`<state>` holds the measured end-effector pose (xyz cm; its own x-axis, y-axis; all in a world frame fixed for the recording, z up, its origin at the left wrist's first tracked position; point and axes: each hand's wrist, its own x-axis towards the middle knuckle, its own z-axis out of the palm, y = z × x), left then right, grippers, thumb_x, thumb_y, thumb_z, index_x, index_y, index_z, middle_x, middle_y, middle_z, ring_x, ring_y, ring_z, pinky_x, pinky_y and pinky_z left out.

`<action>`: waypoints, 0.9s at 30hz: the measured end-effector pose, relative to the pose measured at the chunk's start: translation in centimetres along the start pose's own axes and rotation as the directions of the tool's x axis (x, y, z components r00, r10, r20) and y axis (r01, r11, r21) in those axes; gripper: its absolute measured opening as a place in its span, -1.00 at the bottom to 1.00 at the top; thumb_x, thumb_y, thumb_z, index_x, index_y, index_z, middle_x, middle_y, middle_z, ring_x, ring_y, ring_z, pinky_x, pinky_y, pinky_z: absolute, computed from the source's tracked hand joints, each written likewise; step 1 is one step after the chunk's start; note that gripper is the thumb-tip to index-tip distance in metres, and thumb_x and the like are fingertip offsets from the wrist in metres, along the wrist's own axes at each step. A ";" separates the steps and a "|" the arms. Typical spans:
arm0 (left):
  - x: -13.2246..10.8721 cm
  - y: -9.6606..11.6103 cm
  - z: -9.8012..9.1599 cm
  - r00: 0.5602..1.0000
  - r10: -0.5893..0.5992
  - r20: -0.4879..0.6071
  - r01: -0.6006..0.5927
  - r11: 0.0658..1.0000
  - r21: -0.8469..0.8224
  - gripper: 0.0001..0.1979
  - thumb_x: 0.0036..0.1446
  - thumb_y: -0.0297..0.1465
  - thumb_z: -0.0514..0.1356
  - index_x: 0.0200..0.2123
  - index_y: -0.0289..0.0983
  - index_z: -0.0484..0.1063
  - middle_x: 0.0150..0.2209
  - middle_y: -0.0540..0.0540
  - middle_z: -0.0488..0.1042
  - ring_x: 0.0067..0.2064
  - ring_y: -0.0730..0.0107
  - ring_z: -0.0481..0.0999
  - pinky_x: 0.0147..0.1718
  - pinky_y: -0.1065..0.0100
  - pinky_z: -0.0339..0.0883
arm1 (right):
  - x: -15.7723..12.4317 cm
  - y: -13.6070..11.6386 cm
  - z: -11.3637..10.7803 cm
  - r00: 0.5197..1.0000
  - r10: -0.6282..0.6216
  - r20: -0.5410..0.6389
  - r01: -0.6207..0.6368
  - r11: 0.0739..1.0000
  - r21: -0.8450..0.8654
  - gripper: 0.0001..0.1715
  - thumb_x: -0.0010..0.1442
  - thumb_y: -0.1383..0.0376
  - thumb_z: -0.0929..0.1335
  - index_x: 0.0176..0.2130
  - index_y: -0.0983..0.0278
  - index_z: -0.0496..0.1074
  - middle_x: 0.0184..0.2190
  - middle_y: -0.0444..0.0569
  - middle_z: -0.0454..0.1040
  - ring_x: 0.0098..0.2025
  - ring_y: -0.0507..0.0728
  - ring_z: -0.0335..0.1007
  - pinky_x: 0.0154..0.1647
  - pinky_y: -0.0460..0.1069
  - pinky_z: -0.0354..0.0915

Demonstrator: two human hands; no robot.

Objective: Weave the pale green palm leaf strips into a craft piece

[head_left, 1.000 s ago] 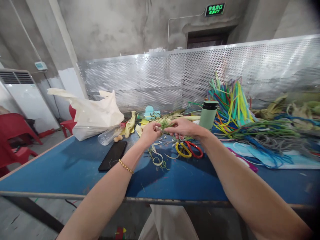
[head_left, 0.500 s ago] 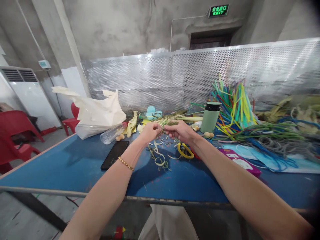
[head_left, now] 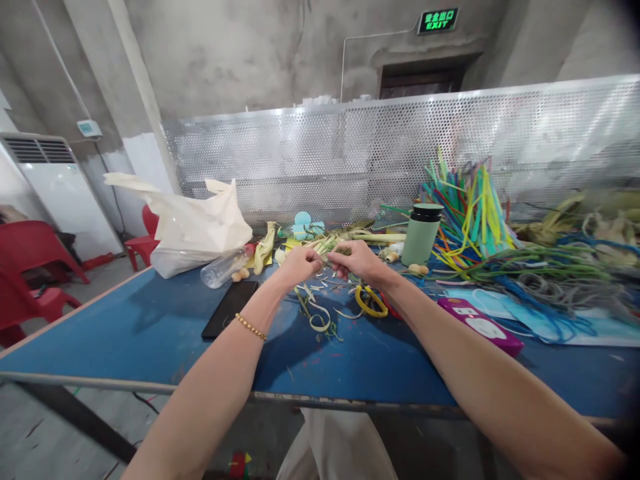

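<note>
Green strip (head_left: pixel 327 247) (mostly hidden) pinched between left hand (head_left: pixel 299 265) and right hand (head_left: pixel 357 261).

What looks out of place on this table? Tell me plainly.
A clear plastic bottle lies tipped on its side by the white bag, and cut strip scraps are strewn on the blue table below the left hand and right hand, which pinch green leaf strips.

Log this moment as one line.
left hand: pinching green strips | right hand: pinching same strips | scissors: lying on table near right wrist
</note>
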<state>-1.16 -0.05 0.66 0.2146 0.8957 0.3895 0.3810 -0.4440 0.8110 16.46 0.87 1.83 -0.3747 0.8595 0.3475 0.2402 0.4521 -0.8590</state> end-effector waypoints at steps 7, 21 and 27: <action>-0.1 0.6 0.1 0.997 -0.010 0.082 0.038 0.938 -0.345 -0.90 -0.05 -0.46 0.22 -0.55 -0.37 0.43 -0.59 -0.02 0.38 -0.56 0.56 0.24 -0.52 0.45 0.09 | 0.3 0.7 0.9 0.998 -0.002 -0.061 0.021 0.950 0.313 -0.51 -0.10 -0.01 0.52 -0.47 0.31 0.35 -0.63 -0.16 0.40 -0.69 -0.04 0.28 -0.70 -0.12 0.25; -0.5 1.5 0.3 0.955 -0.294 0.029 0.289 0.911 -0.293 -0.79 -0.04 -0.60 0.06 -0.66 -0.33 0.29 -0.54 -0.16 0.52 -0.62 0.40 0.47 -0.64 0.44 0.16 | -1.1 -1.8 -4.4 0.853 0.519 -0.046 -0.266 0.358 -0.895 -0.73 0.10 0.25 0.38 -0.56 0.33 0.43 -0.72 0.04 0.39 -0.56 0.18 0.45 -0.49 0.01 0.33; -0.4 1.4 0.3 0.947 -0.319 0.031 0.304 0.865 -0.399 -0.88 -0.12 -0.60 0.10 -0.61 -0.35 0.34 -0.51 -0.19 0.54 -0.66 0.50 0.37 -0.65 0.44 0.13 | -1.6 -1.2 -3.4 0.828 0.559 -0.043 -0.242 0.287 -0.927 -0.88 -0.10 0.33 0.45 -0.55 0.34 0.47 -0.70 0.09 0.41 -0.48 0.26 0.49 -0.44 0.07 0.37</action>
<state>-0.41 -1.05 1.53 0.1094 0.9893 0.0967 0.0360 -0.1012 0.9942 19.83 -0.27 3.62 -0.1379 0.9746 -0.1763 0.9895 0.1432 0.0176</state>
